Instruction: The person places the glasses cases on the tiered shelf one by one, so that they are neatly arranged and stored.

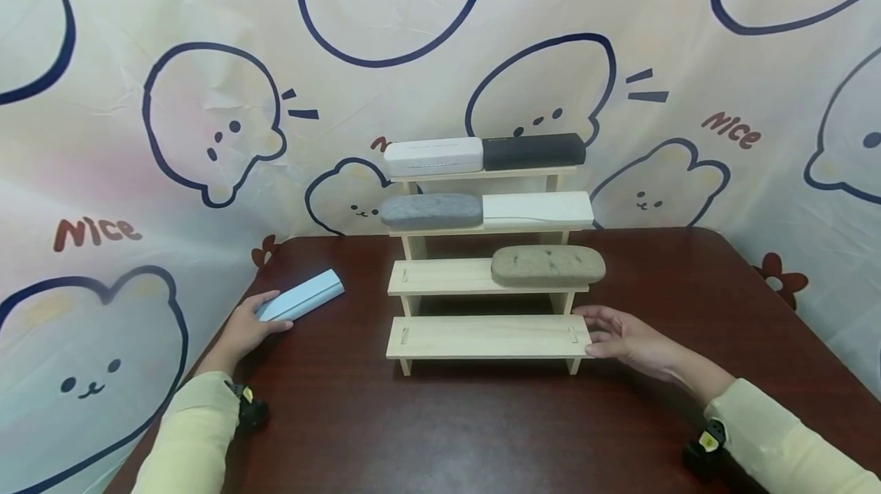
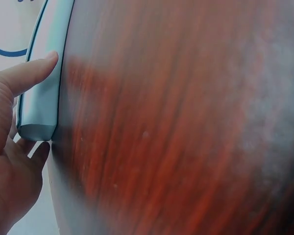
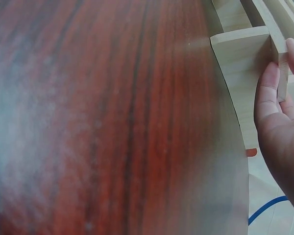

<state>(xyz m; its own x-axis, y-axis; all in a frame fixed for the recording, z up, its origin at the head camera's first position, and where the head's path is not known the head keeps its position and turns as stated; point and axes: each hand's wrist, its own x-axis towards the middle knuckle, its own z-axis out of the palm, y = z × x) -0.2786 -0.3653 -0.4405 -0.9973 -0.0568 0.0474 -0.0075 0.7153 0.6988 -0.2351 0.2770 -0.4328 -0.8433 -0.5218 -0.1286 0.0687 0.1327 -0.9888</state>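
A light blue glasses case [image 1: 303, 297] with a ridged top lies slanted on the table at the left. My left hand [image 1: 249, 328] grips its near end; in the left wrist view, the thumb [image 2: 36, 72] crosses the case and other fingers show at its far side. In the middle stands a stepped wooden display rack [image 1: 482, 337]. The right end of its lowest shelf is pinched by my right hand [image 1: 629, 342]. The right wrist view shows fingertips [image 3: 270, 76] at the underside of that board's end, partly cut off by the frame edge.
The top shelf bears a white case [image 1: 433, 156] and a black case [image 1: 533, 151]. One step down sit a grey case [image 1: 431, 211] and a cream-white case [image 1: 537, 209]. An olive-beige case [image 1: 547, 265] lies at the right of the third shelf. Behind the brown table [image 1: 468, 433] hangs a printed curtain [image 1: 385, 104].
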